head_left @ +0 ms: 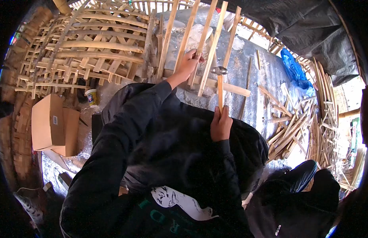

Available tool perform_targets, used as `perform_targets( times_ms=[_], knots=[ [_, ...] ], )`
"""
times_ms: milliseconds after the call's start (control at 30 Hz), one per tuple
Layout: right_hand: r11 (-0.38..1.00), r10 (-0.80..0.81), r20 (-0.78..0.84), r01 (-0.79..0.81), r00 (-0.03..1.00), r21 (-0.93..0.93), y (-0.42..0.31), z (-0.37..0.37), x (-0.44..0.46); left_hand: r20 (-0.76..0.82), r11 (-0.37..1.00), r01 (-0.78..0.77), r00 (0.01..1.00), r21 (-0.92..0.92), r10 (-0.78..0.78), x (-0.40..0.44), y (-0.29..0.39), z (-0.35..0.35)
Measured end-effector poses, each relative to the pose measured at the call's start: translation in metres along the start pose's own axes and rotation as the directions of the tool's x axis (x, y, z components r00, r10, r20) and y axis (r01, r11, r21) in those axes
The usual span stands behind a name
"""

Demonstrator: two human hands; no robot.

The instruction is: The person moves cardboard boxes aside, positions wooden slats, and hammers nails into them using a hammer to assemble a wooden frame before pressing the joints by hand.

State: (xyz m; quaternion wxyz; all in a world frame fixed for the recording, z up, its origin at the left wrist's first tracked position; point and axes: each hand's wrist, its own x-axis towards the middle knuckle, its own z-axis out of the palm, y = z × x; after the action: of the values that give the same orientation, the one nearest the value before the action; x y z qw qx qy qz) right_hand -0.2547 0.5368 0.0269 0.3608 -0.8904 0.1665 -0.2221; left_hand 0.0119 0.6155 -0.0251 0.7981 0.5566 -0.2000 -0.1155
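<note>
My left hand is closed on one of several long, pale bamboo slats laid side by side in front of me. Its fingertips press together at that slat; whether they also pinch something small, I cannot make out. Across the lower ends of the slats runs a crosspiece. In my right hand is a hammer, gripped low on its wooden handle. The metal head points away from me, just right of the slats.
Woven bamboo panels are stacked at the left, above a cardboard box and a small tub. Loose bamboo strips pile up on the right near a blue plastic bag. Another person sits at lower right.
</note>
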Motion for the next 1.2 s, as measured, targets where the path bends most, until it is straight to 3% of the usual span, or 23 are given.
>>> perform_targets(
  times_ms=[33, 100, 133, 167, 233, 400, 467, 567, 633, 700, 767, 800, 833, 900, 1033, 1133, 1200],
  knots=[
    [1.000, 0.000, 0.003, 0.000, 1.000, -0.002, 0.003, 0.002, 0.000, -0.003, 1.000, 0.001, 1.000, -0.002, -0.001, 0.001, -0.003, 0.000],
    [0.977, 0.041, 0.108, -0.017, 0.993, -0.211, 0.010, 0.009, -0.002, 0.035, 0.996, -0.006, 0.999, 0.091, 0.003, 0.004, -0.007, 0.002],
    [0.945, 0.164, 0.171, -0.105, 0.972, -0.311, 0.011, 0.012, -0.005, 0.035, 0.996, -0.005, 0.999, 0.089, 0.002, 0.004, -0.009, 0.003],
    [0.944, 0.165, 0.171, -0.105, 0.971, -0.314, 0.011, 0.015, -0.008, -0.012, 0.993, 0.038, 0.999, 0.109, -0.037, 0.003, -0.011, 0.004],
    [0.894, 0.314, 0.235, -0.203, 0.920, -0.398, 0.013, 0.021, -0.012, -0.059, 0.989, 0.079, 0.996, 0.124, -0.073, 0.006, -0.024, 0.002],
    [0.959, 0.182, 0.190, -0.132, 0.965, -0.252, 0.007, 0.014, -0.010, -0.133, 0.974, 0.218, 0.969, 0.065, -0.208, 0.015, -0.057, -0.013],
    [0.988, 0.049, 0.062, -0.039, 0.997, -0.149, -0.009, 0.005, -0.006, -0.122, 0.971, 0.240, 0.964, 0.016, -0.236, 0.014, -0.059, -0.018],
    [0.995, 0.032, -0.012, -0.033, 0.999, -0.099, -0.013, 0.006, -0.002, -0.164, 0.942, 0.313, 0.942, 0.123, -0.292, 0.013, -0.058, -0.013],
    [0.985, 0.125, 0.017, -0.122, 0.992, -0.125, -0.010, 0.011, -0.004, -0.223, 0.921, 0.318, 0.937, 0.226, -0.269, 0.013, -0.066, -0.009],
    [0.922, 0.242, 0.149, -0.179, 0.959, -0.344, 0.011, 0.021, -0.012, -0.208, 0.920, 0.290, 0.948, 0.265, -0.239, 0.008, -0.067, -0.001],
    [0.927, 0.262, 0.154, -0.204, 0.953, -0.314, 0.029, 0.022, -0.012, -0.185, 0.939, 0.258, 0.958, 0.227, -0.218, 0.005, -0.059, 0.011],
    [0.959, 0.206, 0.162, -0.166, 0.965, -0.229, 0.032, 0.015, -0.011, -0.212, 0.904, 0.250, 0.960, 0.347, -0.184, 0.002, -0.056, 0.013],
    [0.981, 0.152, 0.170, -0.128, 0.974, -0.143, 0.033, 0.012, -0.012, -0.217, 0.903, 0.256, 0.958, 0.345, -0.188, 0.000, -0.052, 0.012],
    [0.988, 0.090, 0.109, -0.075, 0.990, -0.133, 0.020, 0.004, -0.009, -0.196, 0.851, 0.253, 0.964, 0.460, -0.181, -0.001, -0.053, 0.013],
    [0.993, 0.070, 0.006, -0.069, 0.998, -0.092, -0.004, 0.001, -0.004, -0.291, 0.836, 0.336, 0.930, 0.434, -0.223, 0.004, -0.067, 0.010],
    [0.983, 0.108, 0.006, -0.105, 0.994, -0.153, 0.003, 0.007, -0.006, -0.297, 0.863, 0.310, 0.934, 0.400, -0.198, 0.006, -0.074, 0.010],
    [0.932, 0.294, 0.153, -0.247, 0.944, -0.265, 0.019, 0.016, -0.012, -0.287, 0.857, 0.301, 0.939, 0.419, -0.189, 0.003, -0.070, 0.014]
  ],
)
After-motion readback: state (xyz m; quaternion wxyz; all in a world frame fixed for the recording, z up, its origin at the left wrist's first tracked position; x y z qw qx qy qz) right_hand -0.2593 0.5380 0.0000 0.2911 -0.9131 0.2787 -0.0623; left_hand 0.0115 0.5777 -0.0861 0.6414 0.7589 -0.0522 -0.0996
